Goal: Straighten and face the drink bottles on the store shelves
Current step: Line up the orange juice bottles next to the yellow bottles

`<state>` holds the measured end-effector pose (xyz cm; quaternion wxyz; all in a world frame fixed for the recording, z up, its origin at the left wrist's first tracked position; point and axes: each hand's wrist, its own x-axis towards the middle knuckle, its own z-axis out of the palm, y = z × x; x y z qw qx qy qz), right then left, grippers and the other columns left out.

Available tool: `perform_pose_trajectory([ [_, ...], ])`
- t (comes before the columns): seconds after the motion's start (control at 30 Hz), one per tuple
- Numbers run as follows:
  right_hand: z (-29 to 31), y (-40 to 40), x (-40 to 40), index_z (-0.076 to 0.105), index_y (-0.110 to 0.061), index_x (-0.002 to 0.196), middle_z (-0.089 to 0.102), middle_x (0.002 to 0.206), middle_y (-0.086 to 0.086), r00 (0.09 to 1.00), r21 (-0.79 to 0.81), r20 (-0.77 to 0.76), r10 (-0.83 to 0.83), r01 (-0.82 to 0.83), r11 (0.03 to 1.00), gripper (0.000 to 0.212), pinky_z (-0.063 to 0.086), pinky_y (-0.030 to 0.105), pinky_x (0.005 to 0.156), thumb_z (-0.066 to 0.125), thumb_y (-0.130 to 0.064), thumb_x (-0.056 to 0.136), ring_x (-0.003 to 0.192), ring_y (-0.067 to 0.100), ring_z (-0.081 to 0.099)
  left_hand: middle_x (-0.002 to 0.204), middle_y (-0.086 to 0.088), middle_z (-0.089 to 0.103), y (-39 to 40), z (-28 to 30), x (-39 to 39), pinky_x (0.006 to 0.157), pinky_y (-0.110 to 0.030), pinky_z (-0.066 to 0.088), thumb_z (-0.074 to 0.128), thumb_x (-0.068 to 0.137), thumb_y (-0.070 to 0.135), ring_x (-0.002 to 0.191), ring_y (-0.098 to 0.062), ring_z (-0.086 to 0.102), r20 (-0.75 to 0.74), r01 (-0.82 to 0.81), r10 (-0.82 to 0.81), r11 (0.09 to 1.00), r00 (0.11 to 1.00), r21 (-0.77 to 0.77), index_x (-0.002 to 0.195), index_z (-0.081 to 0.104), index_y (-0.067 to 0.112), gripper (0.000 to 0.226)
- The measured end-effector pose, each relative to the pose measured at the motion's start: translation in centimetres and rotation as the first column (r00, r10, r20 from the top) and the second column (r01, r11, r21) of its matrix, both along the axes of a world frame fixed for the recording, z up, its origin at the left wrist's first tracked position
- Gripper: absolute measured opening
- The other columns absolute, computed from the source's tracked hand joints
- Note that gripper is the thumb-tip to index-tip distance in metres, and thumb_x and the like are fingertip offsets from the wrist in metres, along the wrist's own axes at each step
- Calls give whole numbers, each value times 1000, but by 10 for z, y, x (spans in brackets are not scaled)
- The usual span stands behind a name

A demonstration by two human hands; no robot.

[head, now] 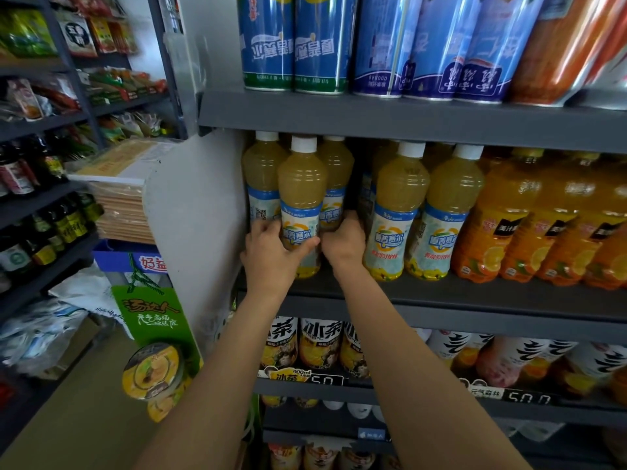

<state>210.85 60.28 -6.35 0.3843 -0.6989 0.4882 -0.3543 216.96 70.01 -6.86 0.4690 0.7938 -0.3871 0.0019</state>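
Gripping front pale-yellow juice bottle [300, 201] with both hands at far left of middle shelf [441, 293]: left hand [271, 249] wrapped round its label, thumb across front; right hand [344, 240] curled on its right side, fingers hidden behind. Bottle upright, label forward. Two matching bottles [424, 212] just right, orange drinks [543, 225] beyond.

Snack packs [101, 32], sauce btls [51, 228], maybe noodle bowl [152, 371]
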Motion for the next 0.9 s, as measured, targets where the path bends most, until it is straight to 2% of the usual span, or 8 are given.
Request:
perform_pose_trajectory([
  [0.13, -8, 10, -2, 40, 0, 127, 52, 126, 20, 992, -116, 29, -123, 126, 985, 49, 42, 37, 88, 64, -16, 87, 117, 34, 50, 119, -12, 48, -1, -1, 1, 93, -50, 45, 74, 72, 46, 110, -31, 52, -42, 23, -24, 999, 999, -36, 120, 59, 8, 63],
  [0.33, -12, 13, -3, 41, -2, 128, 55, 126, 19, 991, -81, 107, -77, 86, 993, 49, 45, 39, 92, 65, -11, 86, 117, 33, 53, 119, -12, 47, -1, -2, -1, 95, -46, 45, 76, 73, 40, 111, -29, 52, -60, 38, -42, 997, 997, -67, 121, 58, 6, 61],
  [0.5, 0, 33, -22, 36, 0, 134, 43, 134, 19, 997, -155, -81, 14, -27, 987, 54, 40, 36, 98, 61, -8, 87, 124, 32, 45, 118, -11, 48, 1, 1, -4, 91, -29, 43, 76, 74, 35, 109, -26, 53, -47, 45, -49, 996, 998, -80, 121, 58, 5, 59],
  [0.6, 4, 50, -54, 58, -1, 114, 62, 108, 16, 997, -403, -63, 48, -70, 912, 25, 52, 34, 79, 53, -3, 90, 94, 28, 62, 117, -11, 50, 1, 3, -9, 84, -25, 41, 75, 75, 36, 106, -23, 55, -16, 56, -57, 996, 998, -71, 120, 59, 7, 56],
  [0.67, 11, 49, -77, 61, -3, 105, 65, 96, 11, 998, -499, 34, -58, 68, 864, 16, 48, 28, 66, 55, -6, 90, 81, 22, 62, 115, -11, 52, -4, 3, -18, 82, -29, 45, 75, 74, 40, 103, -25, 56, 8, 70, -69, 996, 998, -59, 117, 61, 7, 57],
  [0.77, 23, 35, -104, 51, -4, 112, 54, 109, 12, 971, -483, 118, -208, 240, 842, 33, 34, 18, 65, 64, -18, 87, 89, 19, 53, 112, -9, 51, -15, 5, -35, 76, -25, 41, 75, 73, 44, 101, -23, 56, 18, 69, -68, 997, 998, -42, 114, 62, 8, 56],
  [0.83, 19, 24, -110, 43, -3, 123, 48, 122, 13, 979, -448, -33, -201, 165, 879, 53, 38, 22, 71, 69, -27, 84, 102, 24, 53, 112, -9, 50, -23, 5, -44, 75, -26, 40, 75, 73, 45, 102, -24, 55, 26, 64, -63, 997, 998, -38, 113, 61, 7, 57],
  [0.9, 9, 16, -109, 40, -2, 128, 49, 126, 15, 974, -416, -179, -138, 52, 908, 60, 48, 36, 82, 70, -29, 83, 112, 30, 53, 115, -10, 49, -29, 5, -50, 75, -28, 41, 74, 73, 47, 105, -25, 54, 34, 52, -50, 998, 998, -37, 112, 60, 5, 59],
])
